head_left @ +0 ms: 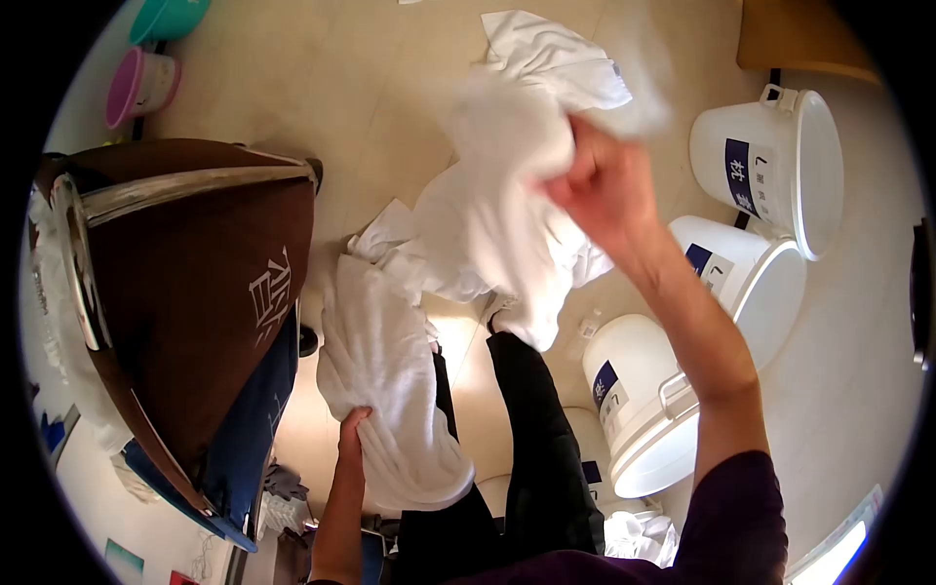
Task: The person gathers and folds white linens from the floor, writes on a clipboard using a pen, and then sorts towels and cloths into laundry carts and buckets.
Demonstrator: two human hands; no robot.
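My left hand [356,425] is closed on a bunched white towel [390,380] that hangs beside my left leg. My right hand [609,185], smeared by motion, is raised over the floor with its fingers closed round another white cloth [517,175], which hangs down in blurred folds. Below and between the hands, more white cloth spreads over the floor; where one piece ends and another begins cannot be told. Beyond my right hand a further white towel [556,58] lies on the floor.
White lidded buckets [717,146] with blue and white labels line the right side. On the left stands a cart with a brown fabric bag [195,273] and a blue one [244,429]. Pink [151,83] and teal basins [171,18] are at the top left.
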